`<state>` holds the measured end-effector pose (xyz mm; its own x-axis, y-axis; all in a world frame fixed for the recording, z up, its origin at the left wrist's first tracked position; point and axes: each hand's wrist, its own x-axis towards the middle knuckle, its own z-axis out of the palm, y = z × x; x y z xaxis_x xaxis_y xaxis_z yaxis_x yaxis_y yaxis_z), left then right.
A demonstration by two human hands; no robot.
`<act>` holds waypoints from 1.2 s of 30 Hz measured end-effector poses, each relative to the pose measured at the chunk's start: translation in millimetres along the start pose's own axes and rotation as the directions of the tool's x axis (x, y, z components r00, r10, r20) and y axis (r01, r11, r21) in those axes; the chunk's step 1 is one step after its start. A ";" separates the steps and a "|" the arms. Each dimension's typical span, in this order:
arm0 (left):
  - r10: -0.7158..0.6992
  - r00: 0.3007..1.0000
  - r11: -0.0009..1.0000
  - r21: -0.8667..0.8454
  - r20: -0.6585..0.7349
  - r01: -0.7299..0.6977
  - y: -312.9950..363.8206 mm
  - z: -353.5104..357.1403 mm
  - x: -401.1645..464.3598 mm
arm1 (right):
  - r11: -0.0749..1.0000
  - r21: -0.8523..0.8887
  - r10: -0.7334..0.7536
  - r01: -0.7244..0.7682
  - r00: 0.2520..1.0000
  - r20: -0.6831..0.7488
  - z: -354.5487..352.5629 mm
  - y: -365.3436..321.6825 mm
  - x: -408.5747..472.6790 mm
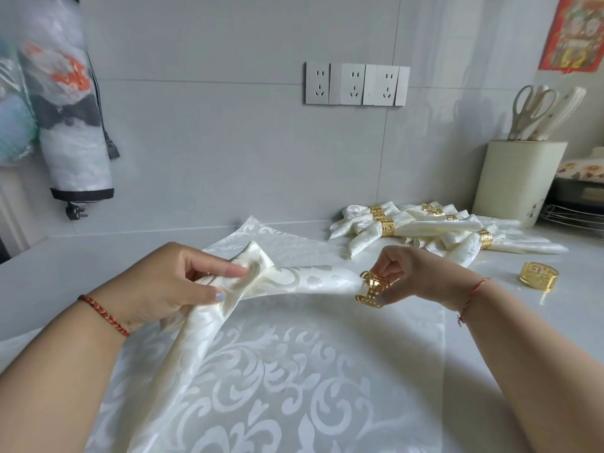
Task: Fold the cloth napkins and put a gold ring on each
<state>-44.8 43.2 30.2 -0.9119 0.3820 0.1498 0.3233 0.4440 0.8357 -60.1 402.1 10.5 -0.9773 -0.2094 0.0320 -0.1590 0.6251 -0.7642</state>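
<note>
Right hand pinching gold ring

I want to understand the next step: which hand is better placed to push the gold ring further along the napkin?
The right hand. It already pinches the gold ring at the napkin tip, while the left hand grips the gathered cloth further back and steadies it.

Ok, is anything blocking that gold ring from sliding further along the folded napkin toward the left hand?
Nothing visible. The gold ring, pinched by the right hand, sits at the tip of the folded napkin. The stretch up to the left hand is bare cloth; there the left hand grips the bunched part.
</note>
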 end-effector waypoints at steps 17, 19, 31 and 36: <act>-0.026 0.996 0.997 0.080 0.089 0.019 21.7 20.4 -4.4 | 0.969 -0.200 -0.125 0.143 0.987 0.097 14.8 -18.8 -9.1; -0.014 0.995 0.997 0.082 0.099 0.006 23.1 20.2 -4.8 | 0.964 -0.224 -0.127 0.141 0.989 0.076 13.4 -18.6 -8.7; 0.014 0.992 0.992 0.124 0.126 -0.029 22.5 22.2 -6.3 | 0.948 -0.209 -0.216 0.238 0.968 0.124 29.2 -37.2 -17.9; 0.007 0.991 0.989 0.147 0.135 -0.027 23.2 32.1 -5.1 | 0.944 -0.174 -0.269 0.279 0.960 0.075 51.5 -52.3 -23.9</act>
<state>-24.6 77.6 31.8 -0.8671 0.4912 0.0827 0.3814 0.5478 0.7446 -21.2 335.7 16.5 -0.8850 -0.4258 0.1883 -0.4468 0.6630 -0.6006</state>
